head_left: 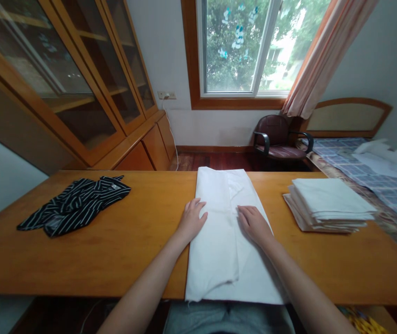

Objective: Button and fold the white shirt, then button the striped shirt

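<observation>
A white cloth lies lengthwise across the middle of the wooden table, its left side folded over toward the centre. My left hand rests on the cloth's left edge, fingers apart and pointing toward the far side. On the right part of the cloth lies my right hand, palm down with the fingers stretched out. Neither hand grips anything. The near end of the cloth reaches the table's front edge, with a loose thread at its left corner.
To the right sits a stack of folded white cloths. A crumpled black-and-white striped garment lies on the left of the table. Beyond stand a glass-fronted cabinet, an armchair and a bed.
</observation>
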Demonstrator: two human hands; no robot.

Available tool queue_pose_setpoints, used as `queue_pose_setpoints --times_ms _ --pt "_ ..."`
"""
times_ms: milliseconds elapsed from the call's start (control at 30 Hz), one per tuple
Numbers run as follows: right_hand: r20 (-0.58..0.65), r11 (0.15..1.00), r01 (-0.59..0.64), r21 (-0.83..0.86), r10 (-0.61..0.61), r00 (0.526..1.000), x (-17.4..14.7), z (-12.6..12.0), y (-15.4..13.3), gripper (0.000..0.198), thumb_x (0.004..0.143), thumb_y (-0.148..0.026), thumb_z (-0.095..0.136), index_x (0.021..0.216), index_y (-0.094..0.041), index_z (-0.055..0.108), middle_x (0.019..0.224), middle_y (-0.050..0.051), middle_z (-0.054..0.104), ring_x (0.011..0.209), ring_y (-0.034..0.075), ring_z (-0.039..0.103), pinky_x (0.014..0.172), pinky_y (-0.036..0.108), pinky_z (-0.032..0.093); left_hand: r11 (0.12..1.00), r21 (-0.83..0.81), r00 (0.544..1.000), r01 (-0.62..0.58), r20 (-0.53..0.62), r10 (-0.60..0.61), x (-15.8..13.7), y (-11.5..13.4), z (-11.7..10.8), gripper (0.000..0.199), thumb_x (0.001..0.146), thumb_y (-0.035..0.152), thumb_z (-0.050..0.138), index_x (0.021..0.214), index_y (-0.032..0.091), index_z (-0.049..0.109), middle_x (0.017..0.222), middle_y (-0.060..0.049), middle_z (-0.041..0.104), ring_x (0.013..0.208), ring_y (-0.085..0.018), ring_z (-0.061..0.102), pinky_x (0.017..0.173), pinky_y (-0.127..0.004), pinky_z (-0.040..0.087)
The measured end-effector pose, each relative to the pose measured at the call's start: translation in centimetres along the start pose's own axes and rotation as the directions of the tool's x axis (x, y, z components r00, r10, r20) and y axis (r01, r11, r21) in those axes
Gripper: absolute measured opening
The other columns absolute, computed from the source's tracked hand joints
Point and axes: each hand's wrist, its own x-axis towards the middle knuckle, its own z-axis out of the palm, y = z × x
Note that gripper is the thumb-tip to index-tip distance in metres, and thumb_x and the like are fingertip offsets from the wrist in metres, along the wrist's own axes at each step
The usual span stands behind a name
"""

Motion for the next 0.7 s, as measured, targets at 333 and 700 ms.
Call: queue_pose_setpoints --times_ms 333,700 --pt "0.247 0.616 -0.494 0.614 0.444 0.861 2.8 1.3 -3.9 0.066 0.084 -0.043 0.060 0.143 -0.021 0.040 0.108 0.008 0.066 0.078 0.019 0.067 0.062 0.030 0.056 0.970 -0.225 0.993 0.094 -0.047 -0.107 -1.7 -2.1 0.6 0.036 0.086 0.022 0.058 0.121 0.022 0.062 0.127 -0.010 0.054 0.123 -0.026 0.053 0.111 -0.045 0.042" --pt "0.263 0.511 -0.415 0.753 0.345 0.901 3.3 2.0 -6.7 0.073 0.079 -0.024 0.060 0.148 -0.027 0.035 0.145 0.009 0.053 0.121 0.025 0.059 0.097 0.041 0.052 0.870 -0.437 0.973 0.227 0.070 -0.218 -1.8 -1.9 -0.4 0.038 0.086 0.024 0.057 0.124 0.022 0.060 0.131 -0.010 0.053 0.125 -0.023 0.054 0.100 -0.035 0.051"
